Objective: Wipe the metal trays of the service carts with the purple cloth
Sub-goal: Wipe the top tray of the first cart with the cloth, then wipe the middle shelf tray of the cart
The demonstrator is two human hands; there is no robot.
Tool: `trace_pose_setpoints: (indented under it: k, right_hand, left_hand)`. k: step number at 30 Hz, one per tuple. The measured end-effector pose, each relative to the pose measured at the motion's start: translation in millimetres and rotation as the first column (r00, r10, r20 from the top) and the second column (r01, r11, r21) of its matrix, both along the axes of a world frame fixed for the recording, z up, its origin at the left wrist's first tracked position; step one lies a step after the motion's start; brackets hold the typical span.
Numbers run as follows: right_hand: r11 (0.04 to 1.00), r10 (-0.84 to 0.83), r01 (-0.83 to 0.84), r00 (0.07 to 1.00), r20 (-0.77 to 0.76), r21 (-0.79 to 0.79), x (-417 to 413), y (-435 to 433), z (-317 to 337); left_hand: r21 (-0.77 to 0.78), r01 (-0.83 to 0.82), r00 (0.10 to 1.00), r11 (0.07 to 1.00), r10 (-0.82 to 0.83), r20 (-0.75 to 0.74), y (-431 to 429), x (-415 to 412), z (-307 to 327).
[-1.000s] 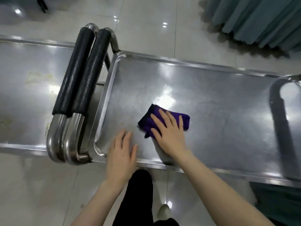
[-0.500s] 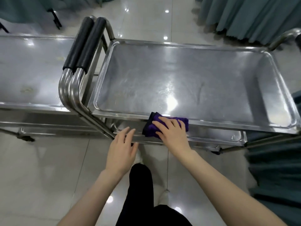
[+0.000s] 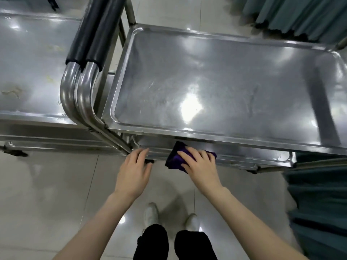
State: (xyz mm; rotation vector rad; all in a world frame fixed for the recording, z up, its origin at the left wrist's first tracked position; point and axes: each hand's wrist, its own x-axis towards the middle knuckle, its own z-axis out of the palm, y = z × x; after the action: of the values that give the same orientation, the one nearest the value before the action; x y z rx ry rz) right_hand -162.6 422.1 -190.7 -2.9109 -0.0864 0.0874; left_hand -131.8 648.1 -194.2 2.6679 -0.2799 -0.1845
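my right hand (image 3: 201, 166) presses the purple cloth (image 3: 173, 159) flat-fingered on the lower tray (image 3: 244, 158) at its front edge; my left hand (image 3: 134, 171) hangs loose, empty, just beside; next, i reckon, a reach under the top tray (image 3: 216, 132)

The purple cloth (image 3: 175, 158) and the right grip (image 3: 201, 166) have come off the top tray (image 3: 206, 81), down to the lower tray (image 3: 262, 158) at lower centre. The left grip (image 3: 134, 171) dropped alongside.

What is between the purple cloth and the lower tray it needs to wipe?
Nothing visible. The right hand presses the purple cloth against the front rim of the lower tray. The top tray overhangs the rest, so reaching deeper probably means sliding underneath.
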Motion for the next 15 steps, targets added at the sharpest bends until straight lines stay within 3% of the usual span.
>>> trace_pose_setpoints:
  k: [4, 9, 12, 15]
  right_hand:
    - [1.0, -0.008, 0.009, 0.997, -0.082, 0.006, 23.9, 14.3, -43.0]
    - [0.978, 0.208, -0.204, 0.965, -0.162, 0.043, 54.2, 21.4, -132.6]
    - [0.957, 0.285, -0.283, 0.959, -0.014, 0.058, 74.7, 32.2, -175.9]
    - [0.944, 0.321, -0.329, 0.922, 0.216, 0.001, 86.3, 45.5, -220.1]
  left_hand:
    - [0.015, -0.015, 1.0, 1.0, 0.015, -0.004, 11.2, 19.7, -55.2]
    - [-0.025, -0.033, 0.999, 0.999, 0.033, 0.001, 22.9, 47.2, -144.8]
    - [-0.056, -0.067, 0.996, 0.996, 0.07, 0.051, 26.4, 61.8, -196.6]
    - [-0.148, -0.019, 0.967, 0.989, 0.056, 0.25, 29.0, 66.6, -236.3]
